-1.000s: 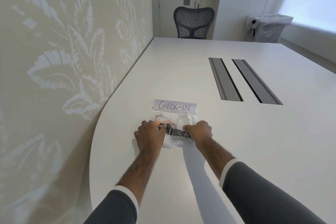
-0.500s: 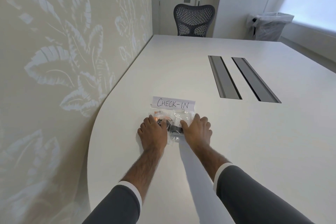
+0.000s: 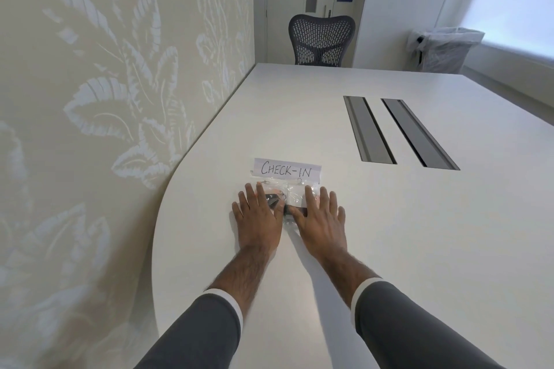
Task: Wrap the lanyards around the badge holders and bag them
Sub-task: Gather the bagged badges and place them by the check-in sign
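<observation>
The clear plastic bag [image 3: 296, 190] lies flat on the white counter [image 3: 389, 234], just in front of a white paper slip [image 3: 287, 169] hand-lettered "CHECK-IN". Through the film we make out a coil of black lanyard strap [image 3: 272, 200] and a touch of orange. The badge holders themselves are too blurred to pick out.

Our left hand [image 3: 258, 219] lies palm down on the bag's left half and our right hand [image 3: 320, 219] on its right half. The fingers of both are straight and spread, gripping nothing. A second ago both hands were curled at the bag's near edge, pinching it; since then they have opened out and moved forward over it.

We read this as smoothing the filled bag down, perhaps pressing out air. That would put the bagging at or near its end. Whether the bag's mouth is closed is hidden under our palms.

Grey sleeves [image 3: 404, 323] with white cuffs frame the near view. Two dark cable slots [image 3: 368, 129] are set into the counter well off to the right. A black mesh-backed chair [image 3: 321, 39] stands at the far end, a bin [image 3: 446, 49] lined with clear plastic beside it, and a leaf-patterned wall [image 3: 105, 99] runs along the left.
</observation>
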